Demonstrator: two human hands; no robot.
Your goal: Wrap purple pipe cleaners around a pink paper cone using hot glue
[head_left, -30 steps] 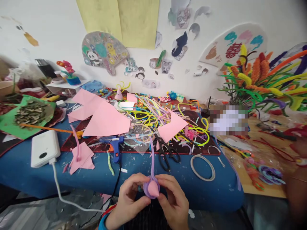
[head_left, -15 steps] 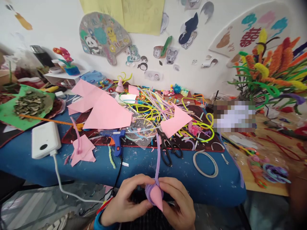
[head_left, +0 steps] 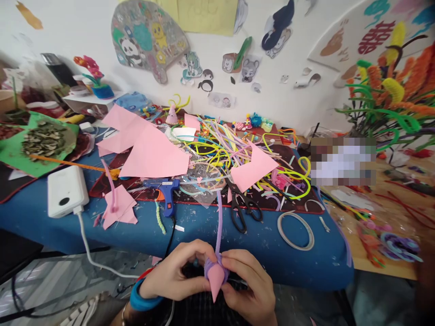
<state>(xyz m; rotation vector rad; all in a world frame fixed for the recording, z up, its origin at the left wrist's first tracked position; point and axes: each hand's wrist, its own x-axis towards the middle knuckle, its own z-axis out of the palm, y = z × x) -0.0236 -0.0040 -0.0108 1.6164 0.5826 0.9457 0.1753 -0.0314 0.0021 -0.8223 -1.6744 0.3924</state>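
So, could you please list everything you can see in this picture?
pink cone: one, pink, between both hands
purple pipe cleaner: one, wound round the cone, tail rising
glue gun: one, blue, table middle
scissors: one, black, right of glue gun
tape ring: one, white, table right
power bank: one, white, table left
pink paper sheets: several, on table
pipe cleaner pile: many, mixed colours, table back
left hand: on cone
right hand: on cone

You have black scissors [head_left: 243, 210] at centre, a blue glue gun [head_left: 165, 190] at nine o'clock of them, a tape ring [head_left: 295, 224] at three o'clock.
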